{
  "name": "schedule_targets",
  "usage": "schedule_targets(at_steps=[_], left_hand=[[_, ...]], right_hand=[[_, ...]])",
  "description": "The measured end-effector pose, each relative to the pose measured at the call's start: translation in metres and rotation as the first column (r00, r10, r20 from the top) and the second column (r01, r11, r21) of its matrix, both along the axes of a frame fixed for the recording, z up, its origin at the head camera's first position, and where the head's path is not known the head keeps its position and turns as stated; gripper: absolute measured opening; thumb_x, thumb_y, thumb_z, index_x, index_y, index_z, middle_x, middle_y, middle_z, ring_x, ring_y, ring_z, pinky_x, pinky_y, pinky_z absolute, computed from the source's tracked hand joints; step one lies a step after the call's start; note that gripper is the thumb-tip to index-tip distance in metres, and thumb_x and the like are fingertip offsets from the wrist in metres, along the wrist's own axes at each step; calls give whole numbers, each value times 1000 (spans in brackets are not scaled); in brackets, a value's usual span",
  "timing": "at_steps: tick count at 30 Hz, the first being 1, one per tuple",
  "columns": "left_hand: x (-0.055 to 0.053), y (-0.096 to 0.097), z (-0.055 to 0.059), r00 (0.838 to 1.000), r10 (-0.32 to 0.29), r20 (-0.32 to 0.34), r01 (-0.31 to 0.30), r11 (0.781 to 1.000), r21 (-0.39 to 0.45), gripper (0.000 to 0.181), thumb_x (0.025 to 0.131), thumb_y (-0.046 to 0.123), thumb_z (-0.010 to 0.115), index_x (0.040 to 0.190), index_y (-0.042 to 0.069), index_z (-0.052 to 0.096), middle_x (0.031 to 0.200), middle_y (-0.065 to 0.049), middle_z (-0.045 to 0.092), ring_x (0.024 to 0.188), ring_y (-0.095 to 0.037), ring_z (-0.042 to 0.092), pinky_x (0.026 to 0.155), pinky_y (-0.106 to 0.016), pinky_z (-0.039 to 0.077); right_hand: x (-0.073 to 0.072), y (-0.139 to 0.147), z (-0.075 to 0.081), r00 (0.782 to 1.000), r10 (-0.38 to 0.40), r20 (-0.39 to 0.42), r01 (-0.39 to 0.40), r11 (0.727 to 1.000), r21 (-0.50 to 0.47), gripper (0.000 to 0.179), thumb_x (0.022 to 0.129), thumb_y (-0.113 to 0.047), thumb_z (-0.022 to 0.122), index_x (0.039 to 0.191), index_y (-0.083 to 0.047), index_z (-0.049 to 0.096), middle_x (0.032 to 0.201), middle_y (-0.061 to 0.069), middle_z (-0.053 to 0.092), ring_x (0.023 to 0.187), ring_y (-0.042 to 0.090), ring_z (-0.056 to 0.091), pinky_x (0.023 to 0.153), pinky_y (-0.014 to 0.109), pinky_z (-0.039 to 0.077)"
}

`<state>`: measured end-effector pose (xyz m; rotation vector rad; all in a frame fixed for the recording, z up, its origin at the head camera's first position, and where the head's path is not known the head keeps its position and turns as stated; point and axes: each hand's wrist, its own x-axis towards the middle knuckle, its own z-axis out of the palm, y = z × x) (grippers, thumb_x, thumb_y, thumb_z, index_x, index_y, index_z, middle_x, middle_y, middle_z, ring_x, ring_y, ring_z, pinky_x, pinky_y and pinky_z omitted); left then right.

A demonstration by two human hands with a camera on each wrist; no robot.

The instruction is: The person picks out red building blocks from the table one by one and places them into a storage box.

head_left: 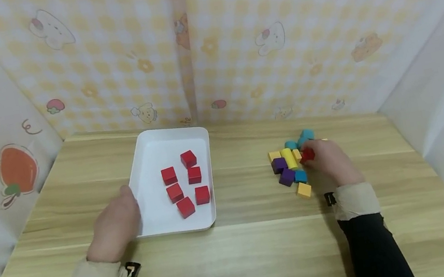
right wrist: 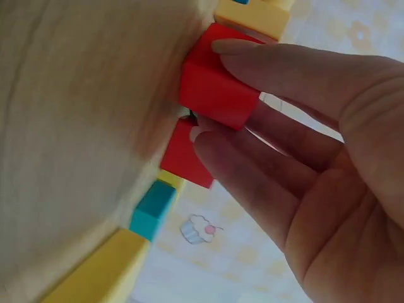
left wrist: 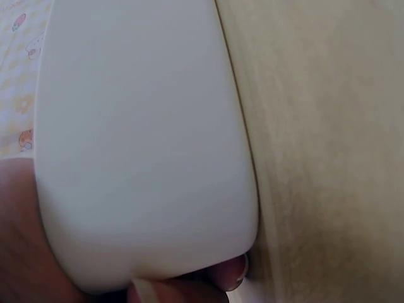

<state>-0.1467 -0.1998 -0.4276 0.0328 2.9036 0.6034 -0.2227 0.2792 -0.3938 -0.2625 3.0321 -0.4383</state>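
At the left side of a white tray [head_left: 147,158], my left hand [head_left: 115,225] grips the rim. In the left wrist view the tray's outer wall [left wrist: 145,139] fills the middle, with fingertips [left wrist: 228,273] at its bottom end. Several red cubes [head_left: 169,176] lie loose inside the tray. My right hand [head_left: 332,160] is at a cluster of coloured blocks on the right, pinching a red cube [right wrist: 218,88] between thumb and fingers. Just beside it in the right wrist view stands another red block [right wrist: 186,154], close to the fingertips.
The cluster holds purple cubes [head_left: 287,177], a yellow cylinder [head_left: 289,159], pale yellow blocks [head_left: 303,190], a blue cube [head_left: 300,176] and teal blocks [head_left: 307,134]. A wooden table [head_left: 260,259] bears everything. Patterned cloth [head_left: 230,58] hangs along its back edge.
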Motion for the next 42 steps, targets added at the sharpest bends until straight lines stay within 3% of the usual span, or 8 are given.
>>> schedule_targets(at_steps=[7,13,19,28,42], left_hand=[[1,1,-4,1000,-17,-17,17,1000,-6,14,100,-1,29,106,-11,35,67,-16,52,57,-27,54,45,-39,43],[-1,-2,-3,999,-24,-24,24,1000,-6,19,99,0,28,109,-14,35,68,-18,54,57,-28,55,47,-42,45],[-2,-3,-1,1000,-27,5,27,1000,-4,23,101,4,28,110,-15,36,69,-18,54,58,-28,53,47,-40,44],[-1,-1,1,1000,-12,9,12,1000,5,18,99,1,30,109,-12,36,72,-21,57,60,-30,57,49,-45,46],[3,0,-3,999,9,-41,-8,1000,8,10,99,1,32,101,-8,37,69,-17,54,58,-28,54,48,-43,44]], right_hand=[[17,-10,23,994,32,-108,-33,999,-13,17,88,-5,76,103,-3,70,100,17,74,93,34,69,83,50,56],[26,-38,46,987,88,-131,-92,995,-28,34,91,-10,75,124,-4,66,106,12,73,92,29,67,82,47,55],[24,-88,46,969,197,-149,-210,974,-80,40,92,-17,75,130,-4,65,108,8,75,99,24,71,89,44,57],[5,-175,38,921,348,-178,-375,914,-153,37,90,-19,78,125,-8,69,110,5,74,98,20,69,90,35,58],[-21,-236,38,891,424,-165,-445,886,-128,40,90,-14,77,128,-9,66,111,2,72,103,19,67,95,31,55]])
